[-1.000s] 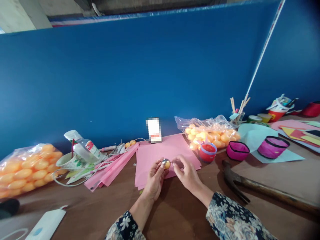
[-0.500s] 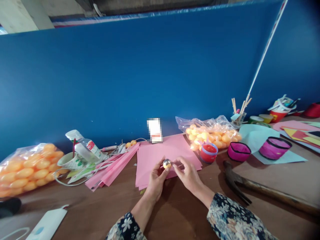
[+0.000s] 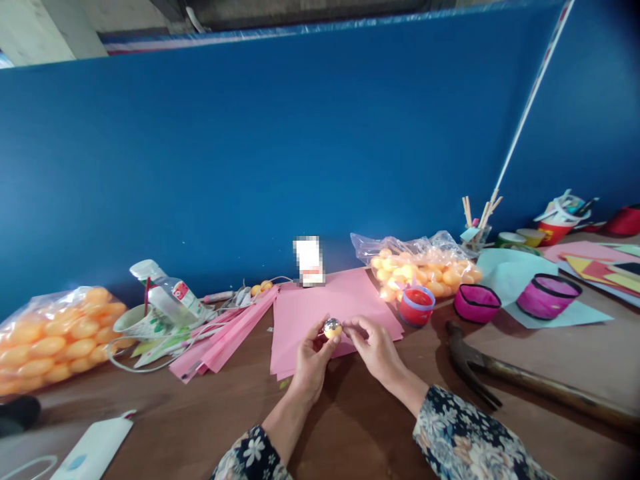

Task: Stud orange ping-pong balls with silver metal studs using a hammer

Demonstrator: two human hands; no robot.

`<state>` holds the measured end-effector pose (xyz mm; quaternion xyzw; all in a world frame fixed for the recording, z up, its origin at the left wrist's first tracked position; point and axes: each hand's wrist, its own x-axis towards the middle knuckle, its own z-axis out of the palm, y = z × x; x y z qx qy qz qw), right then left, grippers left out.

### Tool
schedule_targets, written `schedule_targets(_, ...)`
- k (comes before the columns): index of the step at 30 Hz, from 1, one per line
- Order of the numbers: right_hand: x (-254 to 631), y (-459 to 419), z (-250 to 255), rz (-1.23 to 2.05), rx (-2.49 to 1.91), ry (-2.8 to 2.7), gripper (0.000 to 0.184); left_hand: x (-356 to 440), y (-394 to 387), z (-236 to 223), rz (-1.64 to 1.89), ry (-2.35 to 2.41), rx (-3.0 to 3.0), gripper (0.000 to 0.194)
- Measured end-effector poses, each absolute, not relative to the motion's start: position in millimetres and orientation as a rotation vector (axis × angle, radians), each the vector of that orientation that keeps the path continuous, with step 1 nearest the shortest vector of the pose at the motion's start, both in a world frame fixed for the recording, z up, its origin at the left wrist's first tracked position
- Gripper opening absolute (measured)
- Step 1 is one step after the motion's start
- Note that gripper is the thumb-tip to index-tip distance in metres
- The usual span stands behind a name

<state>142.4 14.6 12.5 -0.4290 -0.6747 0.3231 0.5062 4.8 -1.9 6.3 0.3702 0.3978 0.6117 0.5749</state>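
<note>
Here, a small silver-and-yellow ball (image 3: pixel 333 328) is pinched between the thumb and fingers of the left hand (image 3: pixel 311 365), above the near edge of the pink paper (image 3: pixel 345 290). Being round, it shows no long axis. It lies just left of the fingertips of the right hand (image 3: pixel 379 347), whose grip is narrowed; whether that grip holds anything, or touches the ball, I cannot tell. The paper lies toward the far edge of the brown surface (image 3: pixel 360 433). Left of it lies a bag of orange balls (image 3: pixel 55 347); just right, a second bag (image 3: pixel 440 273). A hammer (image 3: pixel 540 385) rests beyond the right sleeve (image 3: pixel 465 433). Along the far edge rises a blue partition (image 3: pixel 280 147).
</note>
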Motion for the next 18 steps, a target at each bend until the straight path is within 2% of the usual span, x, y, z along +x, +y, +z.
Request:
schedule_targets(12,143.1,14.7,14.8,0.739,-1.061,-1.643,0.014,4.2,-1.2,2.6,1.435,0.934,0.882,0.051)
schedule_targets(18,143.5,18.6,17.9,0.87,-1.056,-1.518,0.016,5.1,-1.9,4.7,1.42,0.937,0.895,0.05)
